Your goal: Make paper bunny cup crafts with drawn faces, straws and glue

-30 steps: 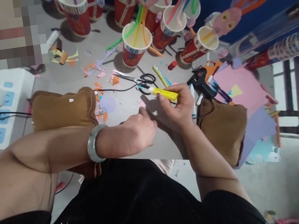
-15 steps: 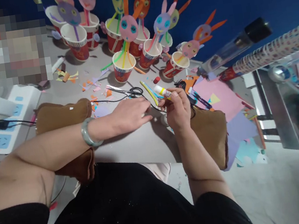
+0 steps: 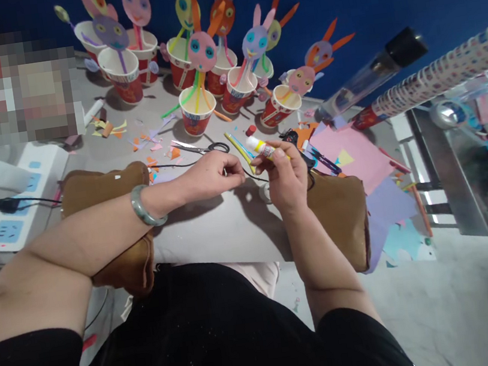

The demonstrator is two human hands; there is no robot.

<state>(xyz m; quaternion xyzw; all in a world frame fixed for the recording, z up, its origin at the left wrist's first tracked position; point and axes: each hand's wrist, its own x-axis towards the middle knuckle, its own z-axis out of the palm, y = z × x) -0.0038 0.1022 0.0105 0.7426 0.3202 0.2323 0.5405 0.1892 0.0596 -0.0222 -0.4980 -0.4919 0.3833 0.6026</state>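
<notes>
My right hand (image 3: 288,180) grips an uncapped glue stick (image 3: 260,146), white with a yellow band, its white end tilted up and to the left. A small red cap (image 3: 250,130) lies on the table just beyond it. My left hand (image 3: 215,173), with a jade-like bangle (image 3: 144,208) on the wrist, is to the left of the glue stick and apart from it. Its fingers are curled in towards the thumb; anything pinched there is too small or hidden. Scissors (image 3: 198,148) with black handles rest behind my left hand. Yellow and blue strips (image 3: 240,145) lie between the hands.
Red paper cups (image 3: 198,112) with paper rabbit heads stand along the back. Brown cushions (image 3: 102,188) lie under my forearms. A white power strip (image 3: 30,192) is at left, coloured paper (image 3: 349,153) at right. Paper scraps (image 3: 150,141) and a black cord (image 3: 173,165) are on the table.
My left hand has turned and its fingers have curled in more towards the thumb. My right hand keeps the glue stick, at nearly the same place. The whole view has shifted slightly.
</notes>
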